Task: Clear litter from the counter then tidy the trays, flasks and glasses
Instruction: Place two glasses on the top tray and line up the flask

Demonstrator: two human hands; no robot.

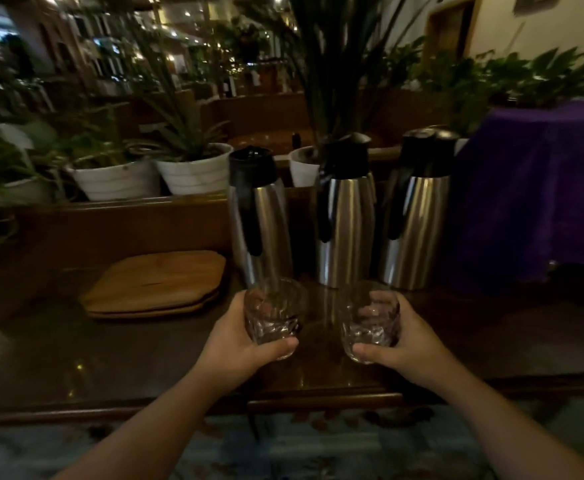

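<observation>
My left hand [238,344] grips a clear patterned glass [272,315], and my right hand [406,337] grips a second such glass [366,323]. Both glasses are held upright, side by side, over the dark wooden counter [110,362]. Just behind them stand three steel flasks with black tops: the left flask [259,216], the middle flask [346,216] and the right flask [416,216]. A stack of wooden trays [155,282] lies on the counter to the left of the flasks.
White plant pots [193,173] line a ledge behind the counter's wooden back rail. A purple cloth [532,188] covers something at the right. The counter's front edge [179,408] runs across below my hands, patterned carpet beneath.
</observation>
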